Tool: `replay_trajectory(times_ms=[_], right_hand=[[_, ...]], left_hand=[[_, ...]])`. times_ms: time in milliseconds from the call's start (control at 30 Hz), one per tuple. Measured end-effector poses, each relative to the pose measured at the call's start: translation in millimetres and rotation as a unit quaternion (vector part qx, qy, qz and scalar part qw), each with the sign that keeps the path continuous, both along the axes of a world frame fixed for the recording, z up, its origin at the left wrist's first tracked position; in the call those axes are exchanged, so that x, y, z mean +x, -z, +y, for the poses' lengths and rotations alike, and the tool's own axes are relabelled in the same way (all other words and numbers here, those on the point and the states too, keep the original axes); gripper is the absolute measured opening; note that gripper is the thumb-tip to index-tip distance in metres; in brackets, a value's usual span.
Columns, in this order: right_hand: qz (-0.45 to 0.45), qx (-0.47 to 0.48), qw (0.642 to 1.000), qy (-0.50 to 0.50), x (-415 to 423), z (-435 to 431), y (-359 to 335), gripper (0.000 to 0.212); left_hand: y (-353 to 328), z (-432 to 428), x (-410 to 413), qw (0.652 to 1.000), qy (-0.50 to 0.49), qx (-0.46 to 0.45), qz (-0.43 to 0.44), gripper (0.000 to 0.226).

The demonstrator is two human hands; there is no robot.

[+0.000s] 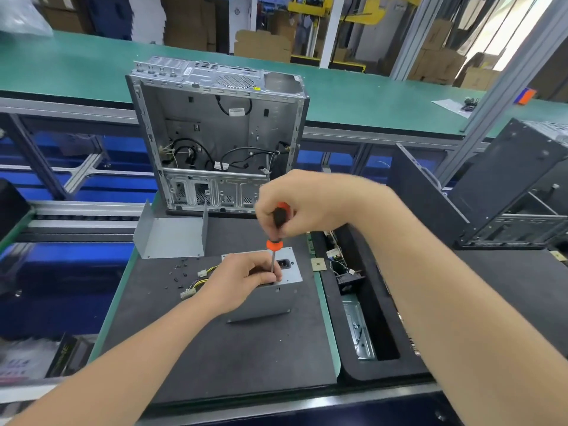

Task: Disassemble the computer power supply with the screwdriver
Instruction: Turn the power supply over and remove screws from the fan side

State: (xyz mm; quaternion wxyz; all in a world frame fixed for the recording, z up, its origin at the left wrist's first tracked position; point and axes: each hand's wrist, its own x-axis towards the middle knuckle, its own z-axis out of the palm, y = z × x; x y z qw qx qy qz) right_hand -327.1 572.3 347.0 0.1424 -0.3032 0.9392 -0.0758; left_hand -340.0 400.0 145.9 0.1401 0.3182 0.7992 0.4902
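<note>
One screwdriver (pixel 274 245) upright. Right hand (pixel 295 207) clamped round its handle. Left hand (pixel 242 278) below pinches shaft, tip hidden. One power supply (pixel 261 302) under both grips, on dark mat (pixel 233 358). Left of lower grip: two white connectors (pixel 201 273), perhaps ten loose screws (pixel 179 272). One open computer case (pixel 215 133) beyond upper grip.

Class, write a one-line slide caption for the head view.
Right hand holds an orange-and-black screwdriver upright on the grey metal power supply; left hand pinches its shaft.
</note>
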Motion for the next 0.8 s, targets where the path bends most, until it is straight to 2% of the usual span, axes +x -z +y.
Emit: replay_trajectory(times_ms=[100,167,200,267,333,367,400,467,533,633,667,733,800], right_hand=[[-0.015,0.048,0.999,0.015,-3,-2,-7,0.047],[-0.029,0.052,0.997,0.046,1,-6,-6,0.048],[-0.032,0.063,0.995,0.064,4,-7,-5,0.041],[0.017,0.089,0.986,0.139,9,-10,1,0.030],[0.132,0.128,0.948,0.258,13,-19,11,0.065],[0.170,0.152,0.926,0.301,14,-27,15,0.076],[0.179,0.159,0.912,0.333,13,-34,19,0.078],[0.154,0.130,0.913,0.355,7,-37,27,0.068],[0.111,0.097,0.939,0.311,2,-28,21,0.051],[0.032,0.049,0.987,0.152,2,-13,4,0.012],[0.012,0.039,0.993,0.111,3,-11,-1,0.007],[-0.015,0.036,0.997,0.063,1,-9,-4,0.023],[-0.020,0.036,0.998,0.046,3,-11,-3,0.027]], left_hand=[[0,1,1,1.000,-0.018,0.001,0.003,0.022],[1,2,0,1.000,-0.023,-0.004,0.007,0.022],[1,3,0,1.000,-0.025,-0.005,0.008,0.021],[3,4,0,1.000,-0.028,-0.001,0.006,0.019],[5,5,-1,0.999,-0.033,0.002,0.010,0.019],[5,5,-1,0.999,-0.035,0.001,0.012,0.020],[6,5,-1,0.999,-0.035,0.001,0.013,0.020],[6,4,-1,1.000,-0.028,0.002,0.013,0.020],[5,2,-1,1.000,-0.020,0.001,0.011,0.019],[2,1,-2,1.000,-0.008,-0.003,0.010,0.019],[2,0,-1,1.000,-0.007,-0.004,0.010,0.019],[1,0,0,1.000,-0.008,-0.002,0.011,0.019],[2,0,1,1.000,-0.013,-0.001,0.015,0.018]])
